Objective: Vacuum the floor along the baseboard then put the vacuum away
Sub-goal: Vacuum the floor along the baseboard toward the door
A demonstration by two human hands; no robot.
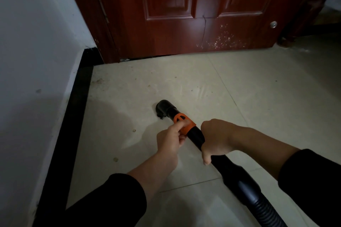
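Note:
A black vacuum tube (195, 135) slants across the tiled floor, with its nozzle head (164, 108) down on a tile in the middle of the view. An orange collar (181, 122) wraps the tube just behind the nozzle. My left hand (170, 140) pinches that collar from the left side. My right hand (217, 138) grips the tube from above, just behind the collar. The ribbed black hose (258, 201) runs off toward the lower right. The black baseboard (73, 125) lies along the left wall, well left of the nozzle.
A dark red door (184, 14) closes off the far side, with pale scuff marks low on its right. The white wall (27, 61) stands on the left. Crumbs and specks dot the beige tiles (166, 79) near the corner. Dark furniture legs (299, 29) stand at the right.

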